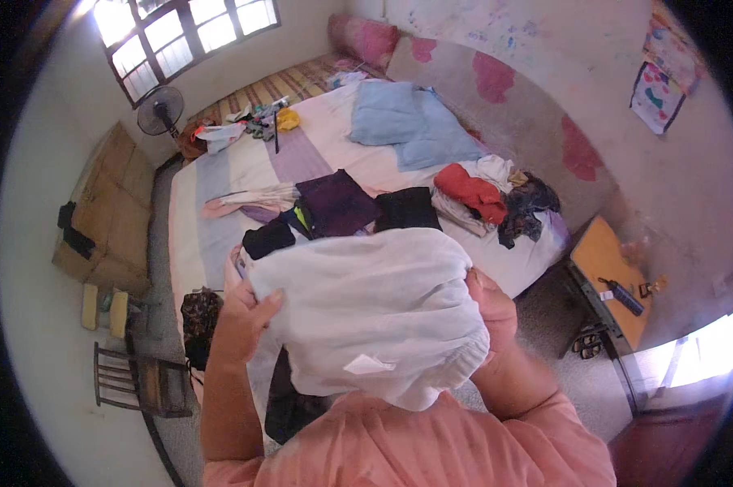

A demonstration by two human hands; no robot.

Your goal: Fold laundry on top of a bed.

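A white garment (372, 304) with a gathered elastic edge and a small white label is stretched between my hands, close to my chest. My left hand (248, 307) pinches its left side, thumb on top. At its right edge, my right hand (488, 304) grips the cloth near the gathers; some fingers are hidden. Beyond the garment, on the bed, lie a folded dark purple cloth (337, 203), a folded black cloth (408, 209) and a small black bundle (269, 238). Farther right is a red garment (470, 192) on pale clothes, beside a dark lacy garment (528, 210).
Light blue garments (403, 122) lie at the bed's far side. A plastic bag (220, 136) and a yellow cloth (288, 119) are near a fan (161, 111). A wooden table (607, 274) stands right, a wooden chair (141, 380) left. Dark cloth (293, 408) lies near my body.
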